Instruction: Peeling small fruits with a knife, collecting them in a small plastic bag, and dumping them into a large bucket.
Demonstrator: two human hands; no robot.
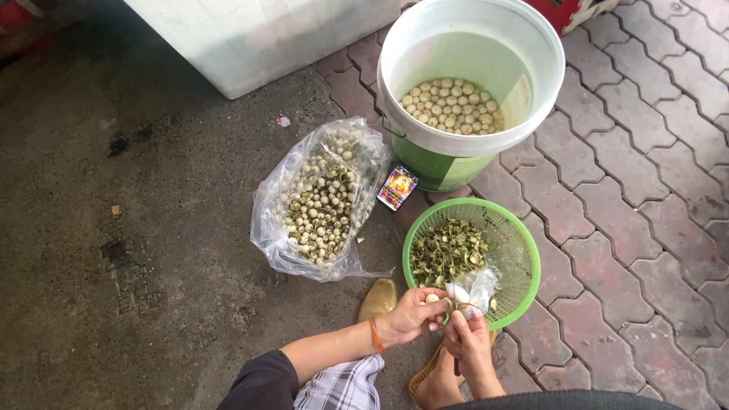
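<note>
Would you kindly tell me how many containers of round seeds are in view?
2: the white bucket at top holds pale seeds in water; the clear plastic bag lies left of it. More may be out of view.

The scene is viewed by a single head-worn camera, aimed steeply down from above at fairly close range, with the ground (114, 228) filling the frame.

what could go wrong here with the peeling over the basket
1. The left hand pinches a small pale seed at the green basket's rim; it could slip and roll onto the pavers.
2. The right hand works very close to the left fingers with what may be a small blade, so a nick seems possible.
3. The clear bag lies open on the ground, so seeds may spill.
</note>
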